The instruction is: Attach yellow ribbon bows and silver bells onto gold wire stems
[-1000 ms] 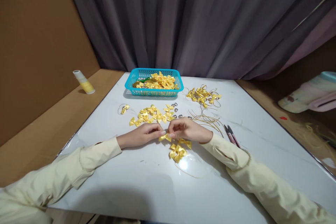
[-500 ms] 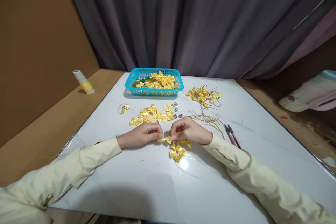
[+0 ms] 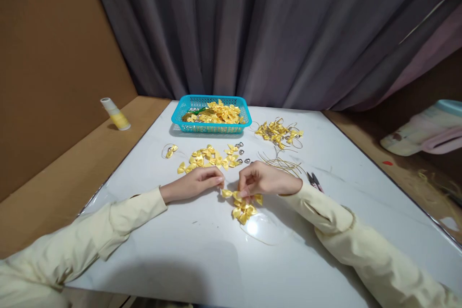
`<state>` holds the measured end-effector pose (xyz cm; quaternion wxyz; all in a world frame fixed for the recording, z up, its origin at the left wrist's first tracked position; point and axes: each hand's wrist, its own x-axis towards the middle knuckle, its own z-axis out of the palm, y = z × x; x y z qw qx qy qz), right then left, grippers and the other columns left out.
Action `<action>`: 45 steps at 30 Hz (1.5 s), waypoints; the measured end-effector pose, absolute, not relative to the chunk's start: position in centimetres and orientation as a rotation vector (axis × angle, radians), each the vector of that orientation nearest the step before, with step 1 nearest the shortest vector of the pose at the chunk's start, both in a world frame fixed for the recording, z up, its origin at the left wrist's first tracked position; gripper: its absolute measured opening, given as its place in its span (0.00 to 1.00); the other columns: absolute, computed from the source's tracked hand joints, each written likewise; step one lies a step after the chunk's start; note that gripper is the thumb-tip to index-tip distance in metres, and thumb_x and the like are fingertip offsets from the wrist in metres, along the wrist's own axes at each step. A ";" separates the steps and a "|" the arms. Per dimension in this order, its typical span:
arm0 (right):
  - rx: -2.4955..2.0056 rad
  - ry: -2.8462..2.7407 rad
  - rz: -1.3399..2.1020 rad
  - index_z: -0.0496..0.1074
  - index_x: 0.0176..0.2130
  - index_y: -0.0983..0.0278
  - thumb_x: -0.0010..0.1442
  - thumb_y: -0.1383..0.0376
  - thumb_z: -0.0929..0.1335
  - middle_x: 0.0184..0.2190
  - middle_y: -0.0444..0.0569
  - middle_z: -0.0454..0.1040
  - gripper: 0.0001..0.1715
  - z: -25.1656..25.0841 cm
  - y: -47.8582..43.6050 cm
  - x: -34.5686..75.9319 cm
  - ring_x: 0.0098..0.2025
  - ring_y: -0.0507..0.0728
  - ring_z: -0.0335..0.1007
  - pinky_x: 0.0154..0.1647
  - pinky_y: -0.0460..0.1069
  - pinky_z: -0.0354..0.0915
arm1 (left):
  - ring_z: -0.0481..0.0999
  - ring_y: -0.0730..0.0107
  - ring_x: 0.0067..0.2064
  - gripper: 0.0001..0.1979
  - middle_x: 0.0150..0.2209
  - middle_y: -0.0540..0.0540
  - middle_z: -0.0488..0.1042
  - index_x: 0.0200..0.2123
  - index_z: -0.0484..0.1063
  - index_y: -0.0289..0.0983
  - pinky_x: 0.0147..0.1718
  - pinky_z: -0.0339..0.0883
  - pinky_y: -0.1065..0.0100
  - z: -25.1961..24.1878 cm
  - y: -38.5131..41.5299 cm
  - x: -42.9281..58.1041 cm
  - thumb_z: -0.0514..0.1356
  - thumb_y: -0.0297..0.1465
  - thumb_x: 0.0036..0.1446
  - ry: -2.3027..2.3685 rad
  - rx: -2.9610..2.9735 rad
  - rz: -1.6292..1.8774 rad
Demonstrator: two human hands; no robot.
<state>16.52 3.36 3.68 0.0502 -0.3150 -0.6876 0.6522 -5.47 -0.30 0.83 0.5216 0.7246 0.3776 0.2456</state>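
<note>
In the head view, my right hand (image 3: 269, 179) pinches a yellow ribbon bow (image 3: 228, 194) between thumb and fingertips. Just under those fingers lies a small cluster of yellow bows (image 3: 244, 211), with a thin cord (image 3: 258, 239) trailing from it across the table. To the left, my left hand (image 3: 197, 183) is closed, its thumb and fingertips together a little apart from the bow. Whatever they hold, if anything, is too small to make out. Beyond both hands, loose yellow bows (image 3: 198, 160) are spread beside several silver beads (image 3: 241, 152).
A blue basket (image 3: 211, 129) of bows stands at the back. Right of it lies a pile of bows with cords (image 3: 277, 131), then loose cords (image 3: 285, 163) and snips (image 3: 315, 181). One bow with a cord loop (image 3: 172, 150) lies left. A thread spool (image 3: 116, 114) stands off the table.
My right hand has shifted slightly right and down with the bow. My left fingertips have come away from the bow's left end.
</note>
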 end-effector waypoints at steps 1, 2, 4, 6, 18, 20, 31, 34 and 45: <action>-0.942 -2.135 2.010 0.68 0.23 0.69 0.45 0.60 0.73 0.18 0.44 0.72 0.16 4.0 3.5 16.8 0.20 0.48 0.68 0.23 0.44 0.64 | 0.69 0.71 0.38 0.12 0.34 0.48 0.71 0.34 0.69 0.35 0.41 0.62 0.69 0.8 -0.3 -5.5 0.51 0.36 0.62 0.890 1.728 0.596; -0.925 -2.171 2.030 0.68 0.24 0.69 0.46 0.60 0.73 0.19 0.44 0.72 0.15 4.3 3.6 17.1 0.20 0.48 0.68 0.23 0.44 0.64 | 0.70 0.71 0.38 0.12 0.34 0.48 0.71 0.34 0.69 0.35 0.41 0.62 0.69 0.8 -0.3 -5.5 0.50 0.35 0.62 0.876 1.726 0.596; -0.903 -2.214 2.072 0.66 0.26 0.68 0.47 0.61 0.72 0.19 0.44 0.72 0.15 4.8 3.9 17.7 0.20 0.48 0.68 0.24 0.44 0.65 | 0.70 0.71 0.38 0.13 0.33 0.47 0.71 0.33 0.69 0.34 0.42 0.63 0.68 0.8 -0.2 -5.5 0.50 0.35 0.62 0.857 1.732 0.585; -0.923 -2.258 2.089 0.65 0.30 0.67 0.47 0.60 0.73 0.21 0.43 0.73 0.16 5.2 4.2 18.2 0.21 0.49 0.69 0.24 0.45 0.65 | 0.70 0.71 0.37 0.13 0.33 0.47 0.71 0.33 0.69 0.34 0.42 0.63 0.68 0.8 -0.2 -5.4 0.50 0.35 0.63 0.855 1.734 0.579; -0.867 -2.957 -0.012 0.69 0.35 0.69 0.59 0.66 0.64 0.34 0.55 0.73 0.07 3.3 5.1 15.4 0.39 0.58 0.67 0.35 0.49 0.60 | 0.70 0.71 0.35 0.14 0.31 0.47 0.71 0.31 0.70 0.33 0.40 0.63 0.68 0.7 -0.4 -5.5 0.50 0.35 0.62 0.876 1.661 0.628; -0.811 -3.017 -0.128 0.69 0.35 0.70 0.60 0.69 0.62 0.33 0.55 0.72 0.08 2.6 5.3 14.4 0.38 0.58 0.67 0.35 0.49 0.60 | 0.70 0.71 0.35 0.14 0.31 0.47 0.71 0.31 0.69 0.33 0.40 0.63 0.68 0.6 -0.3 -5.5 0.50 0.35 0.62 0.869 1.655 0.634; -0.900 -2.620 0.679 0.68 0.41 0.67 0.61 0.70 0.62 0.33 0.49 0.75 0.08 4.5 4.4 14.8 0.32 0.51 0.71 0.34 0.46 0.65 | 0.68 0.72 0.37 0.10 0.36 0.48 0.67 0.41 0.63 0.35 0.37 0.63 0.68 -0.4 -0.2 -5.2 0.57 0.34 0.58 0.953 1.475 0.931; -0.895 -2.213 1.366 0.67 0.36 0.66 0.59 0.62 0.65 0.29 0.48 0.75 0.09 5.2 3.1 15.3 0.31 0.52 0.73 0.35 0.47 0.68 | 0.67 0.69 0.41 0.16 0.41 0.46 0.65 0.46 0.61 0.37 0.38 0.63 0.67 -0.4 -0.4 -5.3 0.60 0.33 0.55 0.969 1.587 0.990; -0.795 -1.979 1.912 0.61 0.32 0.65 0.51 0.55 0.71 0.24 0.44 0.73 0.19 3.4 2.8 14.9 0.29 0.52 0.73 0.31 0.48 0.70 | 0.69 0.72 0.35 0.05 0.33 0.48 0.69 0.34 0.67 0.35 0.37 0.64 0.68 -0.1 -1.2 -5.4 0.58 0.32 0.57 0.925 1.831 0.886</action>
